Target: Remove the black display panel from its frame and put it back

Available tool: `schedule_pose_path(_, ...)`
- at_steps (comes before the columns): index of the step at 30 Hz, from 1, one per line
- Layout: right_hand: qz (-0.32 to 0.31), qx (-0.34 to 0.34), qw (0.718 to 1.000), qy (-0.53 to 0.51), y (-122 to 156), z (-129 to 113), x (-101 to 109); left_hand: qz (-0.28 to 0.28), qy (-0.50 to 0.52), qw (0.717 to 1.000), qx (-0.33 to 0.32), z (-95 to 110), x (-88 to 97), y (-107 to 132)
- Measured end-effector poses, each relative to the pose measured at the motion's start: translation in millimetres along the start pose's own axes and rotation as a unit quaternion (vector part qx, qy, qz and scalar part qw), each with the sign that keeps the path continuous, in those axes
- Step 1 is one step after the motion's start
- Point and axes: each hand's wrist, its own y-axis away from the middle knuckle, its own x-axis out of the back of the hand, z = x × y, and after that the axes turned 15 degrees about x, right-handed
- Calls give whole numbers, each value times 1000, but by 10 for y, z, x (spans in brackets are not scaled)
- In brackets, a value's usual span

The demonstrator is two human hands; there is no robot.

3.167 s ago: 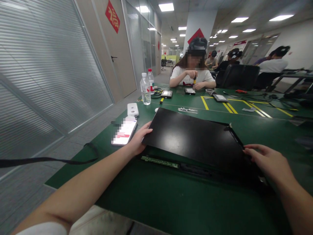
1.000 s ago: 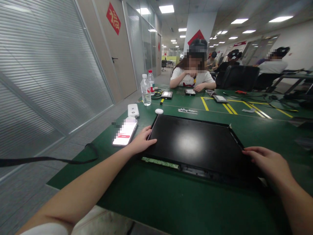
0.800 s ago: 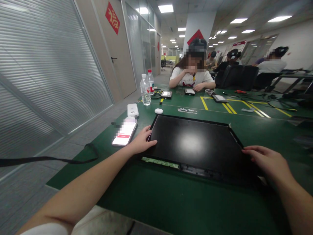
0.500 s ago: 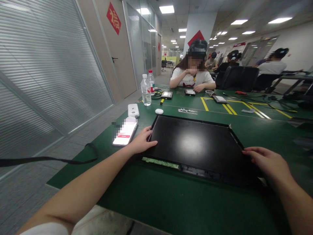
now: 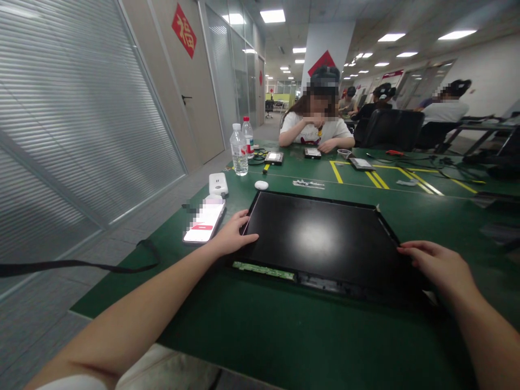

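Left grip (image 5: 232, 235) holds the black panel (image 5: 325, 233) by its left edge, right grip (image 5: 441, 264) pinching its right edge

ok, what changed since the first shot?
Left side of the dark panel came down; it now lies within the black frame. Left hand shifted: thumb now over the panel's face. White case no longer partly hidden. Right hand stays at the right edge; phone unmoved.

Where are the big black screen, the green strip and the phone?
Black screen (image 5: 323, 235), head view: middle of its dark face.
Green strip (image 5: 264, 270), head view: middle of its length.
Phone (image 5: 205, 221), head view: its lit front.
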Motion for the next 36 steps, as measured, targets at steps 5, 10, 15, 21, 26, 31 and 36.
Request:
schedule_pose_path(5, -11, 4, 1000, 4, -37, 95, -13, 4, -11, 1000, 0, 25, 11, 33)
schedule_pose_path(10, -5, 24, 1000, 3, -35, 110, -11, 4, -8, 1000, -4, 36, 11, 40)
schedule_pose_path(15, -3, 4, 1000, 3, 19, -6, 4, 1, -3, 1000, -1, 25, -9, 20)
schedule_pose_path(21, -10, -11, 1000, -2, 34, -49, 19, 7, 10, 1000, 11, 26, -20, 25)
schedule_pose_path(26, -5, 5, 1000, -1, 1, 18, 6, 11, 4, 1000, 19, 47, -29, 37)
schedule_pose_path(31, -4, 14, 1000, -4, 10, 14, -2, 26, -12, 1000, 9, 57, -61, 43)
schedule_pose_path(36, -5, 24, 1000, 4, -8, 29, 2, 31, -12, 999, 4, 49, -65, 44)
